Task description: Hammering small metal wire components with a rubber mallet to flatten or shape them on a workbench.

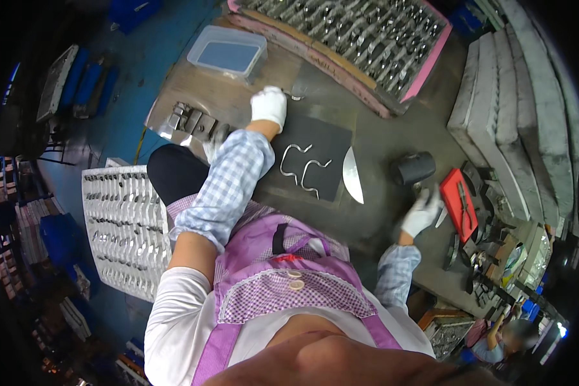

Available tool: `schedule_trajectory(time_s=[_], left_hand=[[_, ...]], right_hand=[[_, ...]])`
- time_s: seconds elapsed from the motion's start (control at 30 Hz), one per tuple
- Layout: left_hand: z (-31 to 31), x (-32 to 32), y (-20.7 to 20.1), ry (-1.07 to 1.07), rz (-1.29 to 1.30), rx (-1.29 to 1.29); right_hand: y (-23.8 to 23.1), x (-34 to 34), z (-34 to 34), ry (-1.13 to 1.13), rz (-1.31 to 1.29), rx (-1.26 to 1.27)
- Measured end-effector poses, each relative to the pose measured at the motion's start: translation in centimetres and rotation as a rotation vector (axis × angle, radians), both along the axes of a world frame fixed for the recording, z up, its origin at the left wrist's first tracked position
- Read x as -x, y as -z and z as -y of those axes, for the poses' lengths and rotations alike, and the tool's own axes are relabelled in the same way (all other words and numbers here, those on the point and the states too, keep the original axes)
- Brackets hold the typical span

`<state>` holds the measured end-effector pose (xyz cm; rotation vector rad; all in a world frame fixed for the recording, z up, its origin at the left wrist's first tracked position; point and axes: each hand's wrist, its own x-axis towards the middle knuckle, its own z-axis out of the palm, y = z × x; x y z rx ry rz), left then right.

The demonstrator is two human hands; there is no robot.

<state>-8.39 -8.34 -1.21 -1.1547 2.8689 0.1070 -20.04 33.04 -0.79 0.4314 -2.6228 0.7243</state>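
Note:
My left hand (268,108), in a white glove, is closed at the far part of the table. A short curved metal piece (294,97) sticks out past its fingers on the right; the glove hides the rest. Nearer me, two bent shiny metal strips (293,161) lie on a black mat (328,132). Right of the mat lies a pale half-moon plate (352,177). My right hand (422,212), also gloved, is at the right side with fingers stretched out, between a black cylinder (413,168) and a red tray (453,193) carrying pliers (463,204). No held thing shows in it.
A clear plastic box (228,51) stands at the far left. Metal blocks (192,122) sit on the left edge. Behind is a pink-edged tray of metal parts (424,67); another parts tray (119,225) is left of me. Grey padded slabs (495,116) line the right.

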Motion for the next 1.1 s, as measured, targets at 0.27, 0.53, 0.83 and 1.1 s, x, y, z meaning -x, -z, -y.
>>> schedule_trajectory(time_s=[0.27, 0.53, 0.83, 1.1], left_hand=[[3.4, -5.3, -1.2, 0.044, -0.159, -0.402], [6.8, -3.3, 1.1, 0.939, -0.139, 0.305], [1.3, -10.9, -6.9, 0.300, -0.572, -0.529], [-3.7, -11.2, -0.1, 0.004, -0.296, -0.346]], right_hand=[[5.8, 1.4, -1.6, 0.054, -0.142, -0.428], [7.2, 2.4, -1.2, 0.104, -0.116, -0.388], [-4.5, 1.2, 6.8, -0.093, 0.781, 0.229], [-15.9, -5.1, 18.2, -1.117, 0.856, 0.599]])
